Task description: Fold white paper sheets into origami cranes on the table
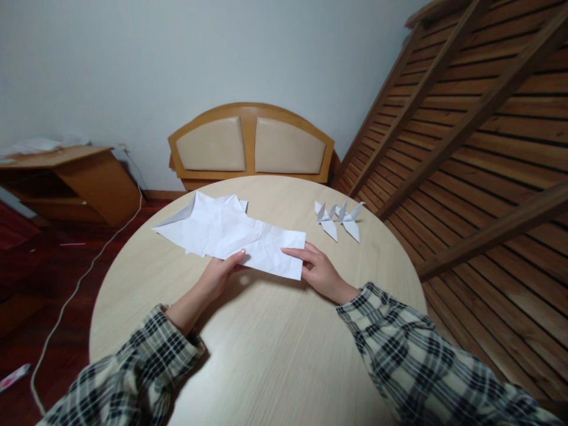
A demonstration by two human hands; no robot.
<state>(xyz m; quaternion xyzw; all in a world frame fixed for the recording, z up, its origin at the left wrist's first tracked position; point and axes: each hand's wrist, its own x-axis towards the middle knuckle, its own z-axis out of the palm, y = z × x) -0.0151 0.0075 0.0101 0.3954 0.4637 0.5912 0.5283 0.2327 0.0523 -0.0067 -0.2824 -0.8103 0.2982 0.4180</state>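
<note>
A creased white sheet of paper (248, 239) is held just above the round pale wooden table (266, 349). My left hand (217, 275) pinches its near edge, thumb on top. On the right, my right hand (317, 269) grips the sheet's right end with the fingers over it. The sheet's far left part looks folded and rumpled, with another piece of paper (189, 222) under it. Both arms wear plaid sleeves.
Two folded white paper cranes (339, 219) stand on the table at the far right. A wooden chair back (251, 145) is behind the table, a slatted wooden frame (465, 118) leans at the right, and a low desk (66, 177) with a cable stands at the left.
</note>
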